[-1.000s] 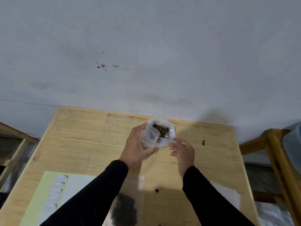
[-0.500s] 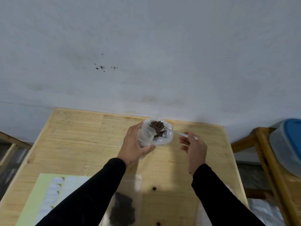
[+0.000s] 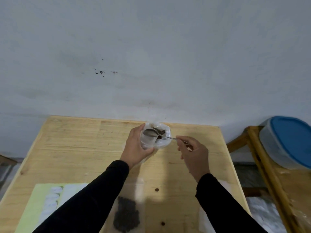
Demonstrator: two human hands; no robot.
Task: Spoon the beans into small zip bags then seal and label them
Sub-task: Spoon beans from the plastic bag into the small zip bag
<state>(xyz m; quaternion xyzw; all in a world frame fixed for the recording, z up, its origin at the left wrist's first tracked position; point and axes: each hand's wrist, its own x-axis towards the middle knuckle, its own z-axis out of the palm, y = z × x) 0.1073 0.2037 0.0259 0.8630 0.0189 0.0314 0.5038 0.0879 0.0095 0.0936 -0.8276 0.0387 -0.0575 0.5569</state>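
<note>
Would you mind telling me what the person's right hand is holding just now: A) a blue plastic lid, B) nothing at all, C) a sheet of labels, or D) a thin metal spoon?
D: the right hand pinches the handle of a thin metal spoon, whose bowl sits over the clear plastic bag of dark beans that the left hand holds.

left hand point(image 3: 134, 147) gripping bag point(image 3: 161, 143), right hand point(image 3: 193, 153) pinching spoon point(image 3: 151, 132)
</note>
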